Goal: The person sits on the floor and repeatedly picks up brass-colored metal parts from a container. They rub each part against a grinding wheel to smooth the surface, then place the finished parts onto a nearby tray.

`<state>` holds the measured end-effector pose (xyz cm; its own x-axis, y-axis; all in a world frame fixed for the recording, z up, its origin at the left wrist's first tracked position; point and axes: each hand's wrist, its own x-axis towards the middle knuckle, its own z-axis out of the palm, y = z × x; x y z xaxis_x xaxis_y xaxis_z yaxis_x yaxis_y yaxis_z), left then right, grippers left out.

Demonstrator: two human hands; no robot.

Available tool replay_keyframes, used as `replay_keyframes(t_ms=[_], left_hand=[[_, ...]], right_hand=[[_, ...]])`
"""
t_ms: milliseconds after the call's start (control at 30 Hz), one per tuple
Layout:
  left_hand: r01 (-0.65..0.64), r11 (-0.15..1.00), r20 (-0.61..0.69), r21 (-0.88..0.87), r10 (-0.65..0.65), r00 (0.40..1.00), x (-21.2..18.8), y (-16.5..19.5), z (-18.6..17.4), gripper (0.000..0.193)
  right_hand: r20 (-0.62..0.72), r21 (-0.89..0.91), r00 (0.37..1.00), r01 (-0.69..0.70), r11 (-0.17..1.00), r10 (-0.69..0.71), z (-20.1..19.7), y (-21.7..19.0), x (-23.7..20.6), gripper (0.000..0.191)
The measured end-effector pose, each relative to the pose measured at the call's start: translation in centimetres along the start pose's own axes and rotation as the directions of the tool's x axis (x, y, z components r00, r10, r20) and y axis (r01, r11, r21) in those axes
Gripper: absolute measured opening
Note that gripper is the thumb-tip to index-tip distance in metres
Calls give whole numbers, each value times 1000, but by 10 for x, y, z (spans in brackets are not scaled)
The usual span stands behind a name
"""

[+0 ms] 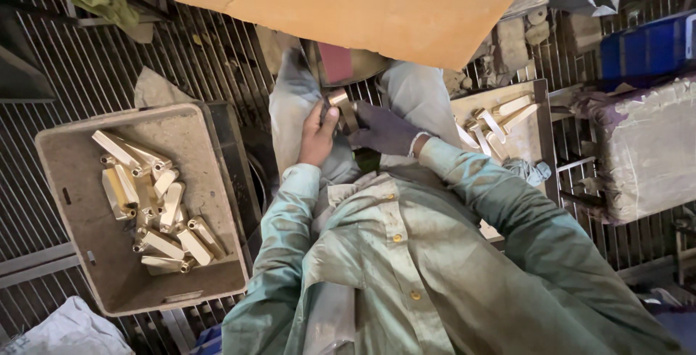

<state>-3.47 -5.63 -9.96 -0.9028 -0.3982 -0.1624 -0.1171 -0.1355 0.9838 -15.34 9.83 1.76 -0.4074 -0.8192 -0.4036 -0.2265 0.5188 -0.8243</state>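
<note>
1. Brass-coloured metal piece (pixel 339 102) sits between both hands, just below a round wheel with a reddish face (pixel 337 63).
2. Left hand (pixel 317 131), bare, curls its fingers around the piece, thumb pressed on its near end.
3. Right hand (pixel 384 130), in a dark glove, closes on the piece from the other side.
4. Grey plastic crate (pixel 72 203) lies well to the left, holding a heap of similar brass pieces (pixel 156 206).
5. More brass pieces (pixel 496 123) lie on a board (pixel 540 134) to the right.
</note>
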Motion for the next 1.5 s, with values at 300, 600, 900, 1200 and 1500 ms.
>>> replay_keyframes(t_ms=[300,600,900,1200,1500], left_hand=[[111,992,-84,-55,-116,990,18,-24,3,42],[214,962,-177,-171,-243,954,24,-41,11,42],[410,803,-113,-432,-500,859,40,-39,16,39],[363,838,-175,-407,-462,869,89,-70,19,36],[384,852,-198,-355,-470,860,59,-63,24,43]], right_hand=[[108,406,992,-109,907,71,4,10,15,28],[202,559,964,-259,788,173,-6,-3,14,24],[235,732,938,-344,588,256,-4,22,39,29],[121,835,931,-283,471,345,7,70,93,23],[197,643,932,-357,678,305,4,45,47,24]])
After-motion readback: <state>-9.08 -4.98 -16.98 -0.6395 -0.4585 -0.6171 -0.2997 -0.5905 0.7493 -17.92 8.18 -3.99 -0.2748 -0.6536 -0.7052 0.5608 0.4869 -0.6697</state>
